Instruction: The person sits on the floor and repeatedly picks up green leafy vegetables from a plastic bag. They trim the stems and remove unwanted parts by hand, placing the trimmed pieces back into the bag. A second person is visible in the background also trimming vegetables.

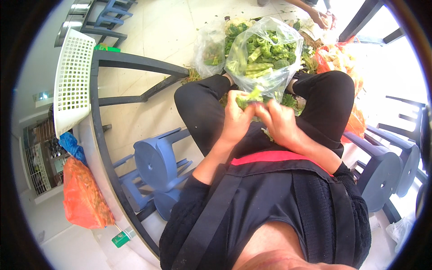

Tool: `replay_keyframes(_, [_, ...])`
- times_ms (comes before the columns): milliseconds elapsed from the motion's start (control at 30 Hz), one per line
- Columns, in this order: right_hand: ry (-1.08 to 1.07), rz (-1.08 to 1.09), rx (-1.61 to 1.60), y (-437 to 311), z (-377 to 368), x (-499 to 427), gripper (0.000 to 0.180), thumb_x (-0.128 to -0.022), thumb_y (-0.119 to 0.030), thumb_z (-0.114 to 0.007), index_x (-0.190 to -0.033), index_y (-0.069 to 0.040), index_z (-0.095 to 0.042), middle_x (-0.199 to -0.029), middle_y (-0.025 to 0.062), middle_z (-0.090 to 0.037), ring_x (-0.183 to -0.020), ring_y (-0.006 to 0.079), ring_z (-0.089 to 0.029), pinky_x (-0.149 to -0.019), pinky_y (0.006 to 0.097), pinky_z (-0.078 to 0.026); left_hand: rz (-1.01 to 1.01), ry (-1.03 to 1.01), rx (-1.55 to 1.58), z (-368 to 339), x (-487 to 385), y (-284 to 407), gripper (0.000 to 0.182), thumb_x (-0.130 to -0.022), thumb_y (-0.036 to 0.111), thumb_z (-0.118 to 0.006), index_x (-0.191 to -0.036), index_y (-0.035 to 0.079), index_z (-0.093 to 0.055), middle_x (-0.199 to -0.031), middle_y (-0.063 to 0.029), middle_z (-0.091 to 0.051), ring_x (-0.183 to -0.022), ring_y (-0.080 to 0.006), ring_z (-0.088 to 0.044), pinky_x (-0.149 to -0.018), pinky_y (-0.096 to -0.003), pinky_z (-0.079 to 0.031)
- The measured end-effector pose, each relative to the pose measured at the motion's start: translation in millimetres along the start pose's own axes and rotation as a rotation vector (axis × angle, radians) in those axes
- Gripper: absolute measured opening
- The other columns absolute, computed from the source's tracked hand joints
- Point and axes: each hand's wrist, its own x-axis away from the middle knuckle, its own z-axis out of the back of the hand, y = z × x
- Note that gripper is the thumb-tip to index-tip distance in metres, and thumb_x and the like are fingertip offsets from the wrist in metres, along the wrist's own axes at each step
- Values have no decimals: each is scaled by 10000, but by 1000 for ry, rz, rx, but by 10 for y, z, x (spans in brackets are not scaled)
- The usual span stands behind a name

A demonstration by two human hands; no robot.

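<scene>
Between my knees, my left hand (236, 113) is closed round a piece of broccoli (251, 98), its pale green stalk pointing up. My right hand (278, 119) meets it from the right, fingertips touching the broccoli; whether its fingers hold something small is hidden. Just beyond both hands, a clear plastic bag (288, 76) stands open on the floor, filled with broccoli florets (270, 47) and stalks. Another clear bag (211, 40) with greens leans at its left. A scrap of leaf (267, 134) lies on my lap.
Leafy trimmings (290, 101) surround the bag. Red bags (337, 57) stand at right, near another person's hands (324, 20). Blue plastic stools (152, 165) are on both sides. The table at left holds a white perforated basket (74, 81) and a filled orange bag (82, 195).
</scene>
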Motion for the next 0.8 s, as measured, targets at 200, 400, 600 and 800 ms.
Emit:
replay_keyframes(200, [-358,155,-216,-86,102,22,327,-833,-290,-736,-744,-40,-545,-648,129,-604,-583,305,-629,-513,396,-485,560,20,879,329,-151,-163,237,-944,179,-514,-1131,33,-529,-997,-134,-661,-836,-252,-687,-585,-368,-596])
replay_keyframes(400, [-561,-172,-396,-78,193,-108,408,-845,-391,-722,-750,-7,-622,-645,163,-595,-602,304,-627,-577,396,-471,583,-200,1156,332,-89,-130,402,-902,259,-554,-1205,-6,-553,-1043,-164,-656,-927,-275,-656,-632,-398,-573])
replay_keyframes(600, [-286,-315,-257,64,185,-161,357,-913,-325,-657,-822,15,-598,-684,218,-587,-612,342,-608,-576,421,-460,624,-201,1090,294,1,-82,337,-913,272,-502,-1154,40,-544,-999,-155,-663,-816,-249,-665,-598,-357,-548])
replay_keyframes(800, [-190,-230,-103,214,101,-166,322,-928,-303,-630,-833,-8,-541,-723,236,-598,-691,419,-612,-583,460,-460,551,-302,1015,317,51,-116,329,-910,239,-506,-1161,27,-526,-1010,-167,-656,-823,-248,-666,-587,-360,-548])
